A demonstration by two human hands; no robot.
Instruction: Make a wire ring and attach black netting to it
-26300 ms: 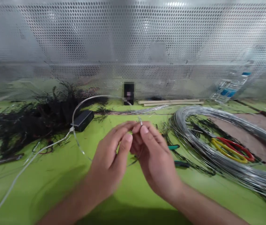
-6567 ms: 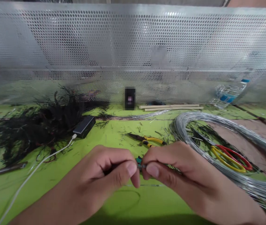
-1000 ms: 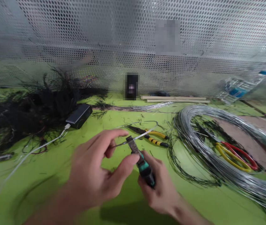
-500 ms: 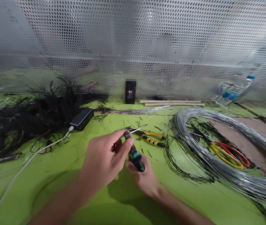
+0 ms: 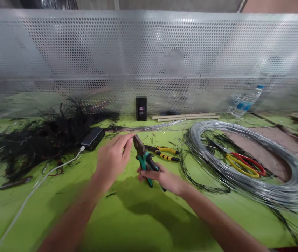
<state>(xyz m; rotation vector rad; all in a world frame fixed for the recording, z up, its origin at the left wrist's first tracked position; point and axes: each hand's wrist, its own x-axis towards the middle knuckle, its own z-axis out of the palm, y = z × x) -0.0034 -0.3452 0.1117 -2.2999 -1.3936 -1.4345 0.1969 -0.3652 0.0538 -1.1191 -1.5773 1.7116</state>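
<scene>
My right hand (image 5: 164,177) is closed around the green handles of a pair of pliers (image 5: 144,159), whose jaws point up and away from me. My left hand (image 5: 113,157) is just left of the jaws, with thumb and fingertips drawn together at the plier tip. It is blurred, and I cannot make out whether anything is between those fingers. Both hands hover above the green table (image 5: 127,217). A second pair of pliers with yellow and black handles (image 5: 164,152) lies just behind them.
A large coil of silver wire (image 5: 272,185) lies at the right, with red and yellow handled cutters (image 5: 245,164) inside it. At the left are a black tangle of fibres (image 5: 38,140), a black power bank (image 5: 93,137) and its white cable (image 5: 33,191). A perforated metal panel (image 5: 149,63), a water bottle (image 5: 244,101) and wooden sticks (image 5: 185,116) line the back.
The hands have moved away from me and the pliers have tilted more upright. The short silver wire seen at the jaws half a second ago no longer shows.
</scene>
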